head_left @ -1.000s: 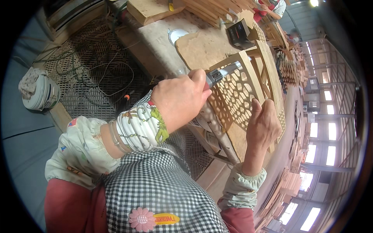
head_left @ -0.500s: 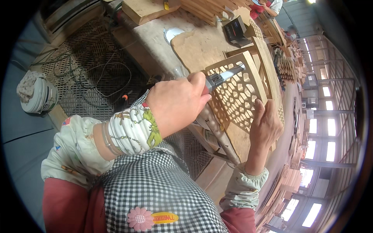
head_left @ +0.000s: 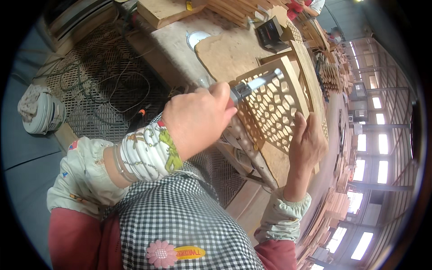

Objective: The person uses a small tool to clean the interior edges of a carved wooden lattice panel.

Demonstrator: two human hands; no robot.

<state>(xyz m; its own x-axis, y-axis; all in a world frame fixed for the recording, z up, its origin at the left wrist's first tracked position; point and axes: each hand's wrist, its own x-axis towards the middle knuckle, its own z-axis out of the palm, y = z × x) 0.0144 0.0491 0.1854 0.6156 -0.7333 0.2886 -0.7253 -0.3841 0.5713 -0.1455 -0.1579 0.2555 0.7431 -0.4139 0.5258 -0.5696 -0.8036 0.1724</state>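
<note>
My left hand (head_left: 193,117) is closed round the red handle of a utility knife (head_left: 245,91). Its bright blade points up and to the right, over a framed wooden lattice panel (head_left: 294,85) cut with many small irregular holes. The panel stands tilted on a brown board (head_left: 225,54) on the worktable. On the panel's right edge, my right hand (head_left: 308,141) grips the frame with the thumb on the near side; its other fingers are partly hidden behind. Whether the blade touches the lattice, I cannot tell.
Behind the panel leans another wooden frame (head_left: 310,76). A black box (head_left: 270,35) and stacked wood strips (head_left: 229,11) lie farther back. At left, a white bucket (head_left: 45,112) with a rag stands near cables on a slatted floor mat (head_left: 99,85). Another person (head_left: 310,8) works at the far end.
My left hand and the knife have shifted slightly left and up, drawing the blade along the panel's upper side. My right hand keeps its hold with hardly any movement.
</note>
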